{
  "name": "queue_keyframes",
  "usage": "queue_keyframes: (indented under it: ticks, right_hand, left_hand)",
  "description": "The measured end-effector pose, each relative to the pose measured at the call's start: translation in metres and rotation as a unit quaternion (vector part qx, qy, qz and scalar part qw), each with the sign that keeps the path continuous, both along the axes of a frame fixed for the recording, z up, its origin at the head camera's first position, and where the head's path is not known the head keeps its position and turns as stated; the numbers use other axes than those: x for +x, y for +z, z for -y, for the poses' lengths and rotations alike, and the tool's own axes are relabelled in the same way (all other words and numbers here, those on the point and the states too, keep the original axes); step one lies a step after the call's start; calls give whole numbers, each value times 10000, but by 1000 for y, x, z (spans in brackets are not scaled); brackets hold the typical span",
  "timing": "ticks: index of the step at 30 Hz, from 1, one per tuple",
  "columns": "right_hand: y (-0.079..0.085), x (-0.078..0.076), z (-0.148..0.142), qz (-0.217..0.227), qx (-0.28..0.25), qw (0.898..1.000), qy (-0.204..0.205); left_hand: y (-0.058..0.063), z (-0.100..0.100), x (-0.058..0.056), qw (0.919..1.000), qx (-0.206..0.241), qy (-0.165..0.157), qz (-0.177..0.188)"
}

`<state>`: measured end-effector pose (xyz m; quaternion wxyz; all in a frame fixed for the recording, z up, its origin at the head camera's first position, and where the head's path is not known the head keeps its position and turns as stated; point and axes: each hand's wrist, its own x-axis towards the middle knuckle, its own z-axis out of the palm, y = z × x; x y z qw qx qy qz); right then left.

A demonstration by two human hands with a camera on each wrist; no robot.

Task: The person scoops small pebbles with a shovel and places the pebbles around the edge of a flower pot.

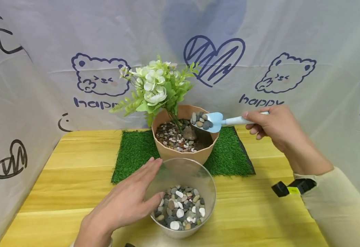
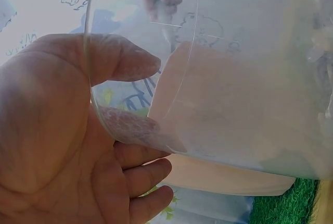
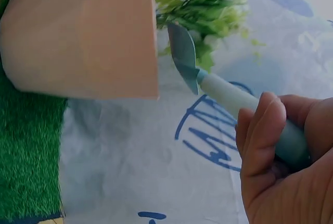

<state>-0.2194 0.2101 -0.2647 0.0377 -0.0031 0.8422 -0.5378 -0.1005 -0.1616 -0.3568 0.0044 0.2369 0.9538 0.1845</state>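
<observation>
My right hand (image 1: 271, 125) grips the pale handle of a small light-blue trowel (image 1: 214, 121), its blade loaded with grey and tan pebbles (image 1: 201, 120). The blade is over the right side of a peach flowerpot (image 1: 184, 156), which holds white flowers with green leaves (image 1: 155, 89), a larger brown stone (image 1: 189, 132) and small pebbles on its dark fill. At the left rim of a clear plastic bucket (image 1: 210, 192) is my left hand (image 1: 124, 199), fingers extended and thumb apart. Mixed white, grey and brown pebbles (image 1: 180, 209) cover the bucket's bottom.
The pot stands on a green artificial-grass mat (image 1: 235, 156), with the bucket in front of it on a wood-grain table (image 1: 254, 216). Behind and at the sides hangs a pale curtain (image 1: 223, 20) with bear and heart drawings.
</observation>
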Motion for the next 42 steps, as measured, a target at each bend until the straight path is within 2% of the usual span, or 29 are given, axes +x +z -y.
queue_keyframes:
  ticks: [4,10,13,17,21,25,28,31,32,38,40,42]
  right_hand:
    - [1,-14,9,-153,253,9993,-236]
    - [4,-16,19,-536,785,9944,-452]
    - [7,-14,22,-765,1241,9880,-516]
    - [10,-9,28,-1050,1928,9738,-595]
    - [14,-1,36,-1458,2632,9515,-639]
    - [16,8,44,-2105,3386,9155,-546]
    - [17,13,49,-2603,3850,8844,-422]
    - [17,16,52,-2829,4065,8682,-314]
    - [16,17,53,-2860,4094,8659,-288]
    - [14,20,55,-2916,4028,8674,-170]
    - [16,25,54,-2864,3940,8731,-217]
    - [21,34,53,-2665,3767,8866,-319]
  left_hand:
    - [0,1,0,10000,-5,-29,-27]
    - [-1,1,-1,10000,16,-61,-19]
    - [-1,1,-1,10000,23,-45,11]
    - [-1,1,-1,10000,39,-40,42]
    - [-1,2,-1,9999,59,-47,70]
    - [-1,2,-1,9999,63,-32,79]
    - [-1,2,-1,9999,62,-26,77]
    - [-1,3,-1,9999,65,-23,77]
    - [-1,3,0,9999,65,-21,77]
    - [-1,3,-1,10000,79,-26,37]
    - [-1,3,-1,10000,80,-43,22]
    - [-1,2,-1,10000,73,-48,24]
